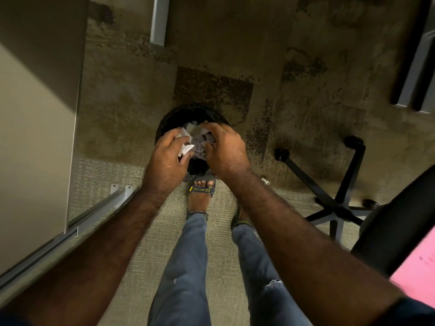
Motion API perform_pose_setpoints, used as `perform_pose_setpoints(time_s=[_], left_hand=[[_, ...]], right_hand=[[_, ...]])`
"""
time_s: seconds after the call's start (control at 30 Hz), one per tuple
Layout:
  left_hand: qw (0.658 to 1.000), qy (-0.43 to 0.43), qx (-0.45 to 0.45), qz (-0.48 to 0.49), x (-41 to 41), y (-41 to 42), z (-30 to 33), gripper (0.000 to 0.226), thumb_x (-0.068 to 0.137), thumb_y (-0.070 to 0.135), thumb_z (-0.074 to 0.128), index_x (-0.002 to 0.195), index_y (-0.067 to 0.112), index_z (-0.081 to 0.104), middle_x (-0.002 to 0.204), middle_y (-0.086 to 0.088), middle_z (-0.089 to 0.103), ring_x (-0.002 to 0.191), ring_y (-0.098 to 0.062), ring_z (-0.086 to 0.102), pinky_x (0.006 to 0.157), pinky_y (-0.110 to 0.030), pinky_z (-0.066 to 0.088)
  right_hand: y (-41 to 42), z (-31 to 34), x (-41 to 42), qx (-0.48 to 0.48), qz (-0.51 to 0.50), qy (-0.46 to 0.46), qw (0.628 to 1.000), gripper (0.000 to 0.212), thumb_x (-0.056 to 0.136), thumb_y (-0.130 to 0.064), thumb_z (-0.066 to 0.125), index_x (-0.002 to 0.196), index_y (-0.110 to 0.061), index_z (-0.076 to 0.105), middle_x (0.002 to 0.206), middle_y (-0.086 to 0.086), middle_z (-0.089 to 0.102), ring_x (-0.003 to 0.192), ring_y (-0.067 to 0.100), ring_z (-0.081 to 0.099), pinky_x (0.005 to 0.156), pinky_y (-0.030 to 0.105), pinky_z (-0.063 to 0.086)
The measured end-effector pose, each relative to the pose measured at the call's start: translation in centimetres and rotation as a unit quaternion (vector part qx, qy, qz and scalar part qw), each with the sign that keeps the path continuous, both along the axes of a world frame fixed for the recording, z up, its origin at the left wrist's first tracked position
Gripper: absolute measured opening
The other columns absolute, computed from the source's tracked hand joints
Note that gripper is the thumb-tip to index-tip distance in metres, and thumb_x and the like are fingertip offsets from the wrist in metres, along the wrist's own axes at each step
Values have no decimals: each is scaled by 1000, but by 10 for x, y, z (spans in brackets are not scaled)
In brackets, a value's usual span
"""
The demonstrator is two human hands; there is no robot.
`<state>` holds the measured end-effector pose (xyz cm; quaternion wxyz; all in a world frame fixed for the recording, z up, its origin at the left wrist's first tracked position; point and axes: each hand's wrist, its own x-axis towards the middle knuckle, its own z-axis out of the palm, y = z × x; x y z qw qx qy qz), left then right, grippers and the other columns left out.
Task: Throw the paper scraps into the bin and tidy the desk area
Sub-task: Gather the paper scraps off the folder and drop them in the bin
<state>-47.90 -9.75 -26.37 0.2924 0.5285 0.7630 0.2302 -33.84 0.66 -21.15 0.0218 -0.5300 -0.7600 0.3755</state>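
Head view, and we're looking straight down: our left hand (168, 158) and right hand (223, 149) are both out over the bin (188, 114), a round black one standing on the carpet (131, 109) just ahead of our feet. Between the two hands sits a bunch of white scraps (196, 137), right above the bin's mouth. Left fingers are curled around a folded white piece at the edge of the bunch; right fingers are bent down over the top of the pile, pressing on it. Whether any scraps already lie loose inside the bin we cannot tell, the hands cover most of the opening. Below the bin we see a sandal (202, 189) with yellow marks, toes almost touching the bin's near rim, and jeans (186, 267) below. One small white bit (265, 181) lies on the carpet beside our right wrist. To the right stands a chair (334, 208) with its black star base and castors. A desk panel (35, 114) runs up the left side
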Motion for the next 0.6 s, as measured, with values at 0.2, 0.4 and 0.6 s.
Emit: perform_pose_setpoints(time_s=[0.2,0.4,0.6], left_hand=[[999,16,-27,-9,14,3,-6,48,88,12,82,132,3,67,143,-16,59,136,-33,55,112,-47,50],[999,22,-40,-24,30,7,-18,52,87,18,84,134,4,67,145,-15,59,138,-32,54,116,-44,47],[998,33,-41,-34,56,9,-29,51,91,24,81,136,5,66,144,-19,59,138,-36,54,114,-49,49]], right_hand=[[4,-13,34,-1,-30,-34,999,47,87,-11,68,134,-20,65,121,9,67,109,32,66,90,40,54],[2,-36,83,-13,-75,-77,994,45,87,-13,69,131,-21,67,121,9,68,111,31,64,90,35,51],[-5,-71,132,-47,-119,-119,985,43,87,-14,70,129,-23,68,124,7,68,116,29,65,96,36,52]])
